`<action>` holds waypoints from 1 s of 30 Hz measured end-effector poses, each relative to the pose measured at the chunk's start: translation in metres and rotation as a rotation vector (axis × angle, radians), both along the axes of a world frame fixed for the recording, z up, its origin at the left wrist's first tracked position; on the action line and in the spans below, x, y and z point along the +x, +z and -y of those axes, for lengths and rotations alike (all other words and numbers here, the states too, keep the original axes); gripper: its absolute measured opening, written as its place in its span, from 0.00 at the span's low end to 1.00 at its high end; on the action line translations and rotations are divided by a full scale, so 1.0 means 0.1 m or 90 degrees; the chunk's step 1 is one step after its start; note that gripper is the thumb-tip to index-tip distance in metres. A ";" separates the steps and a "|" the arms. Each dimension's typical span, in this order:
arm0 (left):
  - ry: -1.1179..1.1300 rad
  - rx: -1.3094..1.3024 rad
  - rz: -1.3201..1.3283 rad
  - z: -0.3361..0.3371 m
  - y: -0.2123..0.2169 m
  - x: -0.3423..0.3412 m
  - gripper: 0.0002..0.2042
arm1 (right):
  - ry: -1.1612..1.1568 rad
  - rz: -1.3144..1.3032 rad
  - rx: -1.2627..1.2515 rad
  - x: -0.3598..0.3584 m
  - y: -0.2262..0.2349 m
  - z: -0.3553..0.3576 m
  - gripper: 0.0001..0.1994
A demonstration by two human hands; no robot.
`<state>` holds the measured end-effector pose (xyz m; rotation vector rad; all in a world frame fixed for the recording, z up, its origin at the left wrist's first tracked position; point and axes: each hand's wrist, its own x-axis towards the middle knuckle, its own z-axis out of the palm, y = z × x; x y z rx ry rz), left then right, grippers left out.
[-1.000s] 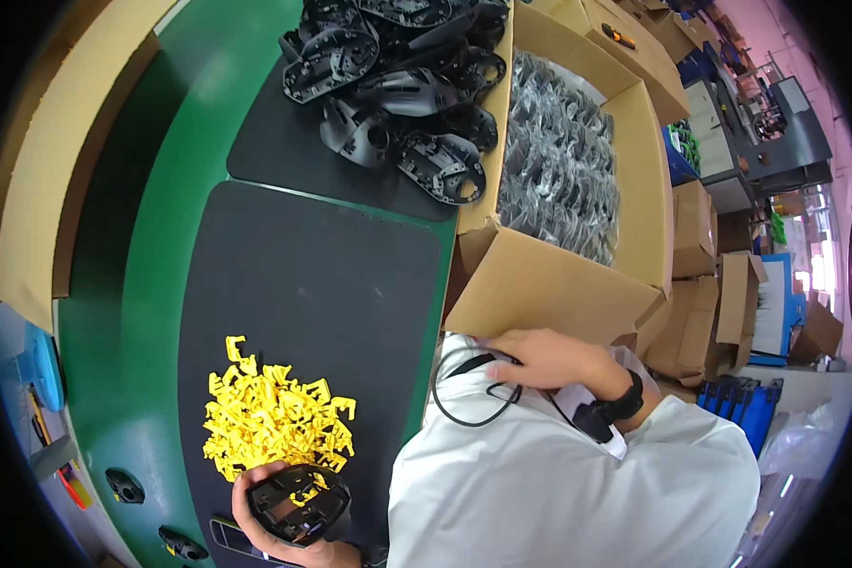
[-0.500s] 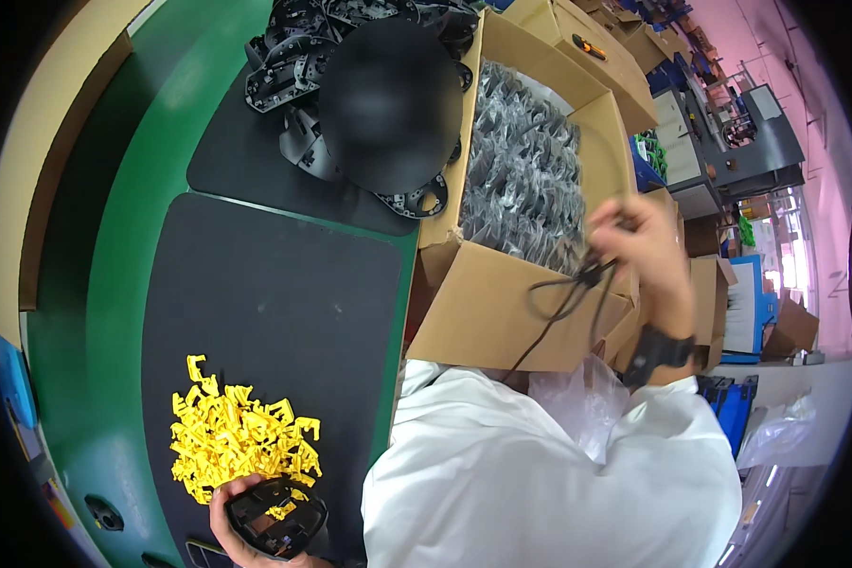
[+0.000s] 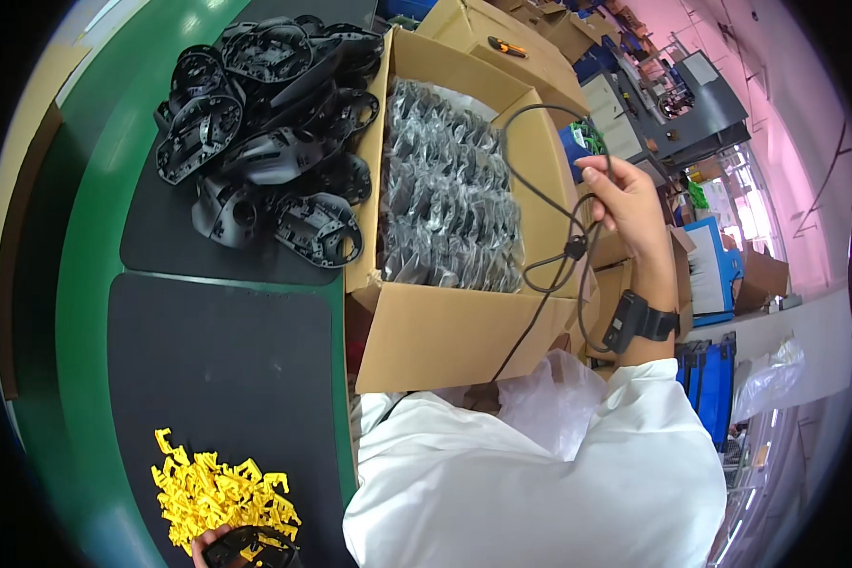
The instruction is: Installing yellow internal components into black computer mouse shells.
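At the bottom left, my left hand (image 3: 203, 543) is closed around the edge of a black plastic shell (image 3: 273, 549), with bits of yellow inside it. The picture's lower edge cuts off much of both. Right beside them lies a heap of small yellow plastic clips (image 3: 222, 492) on the dark mat. On the right, my right hand (image 3: 625, 201) is raised and pinches a thin black cable (image 3: 576, 248) between thumb and fingers. The cable hangs in loose loops with a bunched middle, and one end runs down past the carton flap toward my lap.
An open carton (image 3: 464, 327) of plastic-wrapped dark parts stands beside the table. A pile of black plastic housings (image 3: 284, 142) lies on the far mat. Behind sits another carton (image 3: 464, 33) with an orange-black cutter (image 3: 507, 47) on top. A clear bag (image 3: 554, 402) lies near my lap.
The view has shifted, putting the table lower and further left. My right hand has lifted the cable, whose loops hang wider. A dark round blur over the housings is gone.
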<state>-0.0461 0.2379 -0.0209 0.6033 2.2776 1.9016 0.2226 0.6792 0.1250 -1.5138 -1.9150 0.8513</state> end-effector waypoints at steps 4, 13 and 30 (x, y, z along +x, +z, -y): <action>0.009 -0.015 -0.023 0.04 -0.05 0.03 0.46 | 0.044 -0.032 -0.033 -0.09 -0.10 -0.07 0.13; -0.015 0.007 0.009 0.06 -0.02 0.03 0.46 | 0.215 0.656 0.272 -0.31 -0.39 -0.25 0.21; 0.051 -0.008 0.046 0.14 0.03 0.03 0.48 | 0.530 0.311 0.583 -2.10 0.93 0.08 0.16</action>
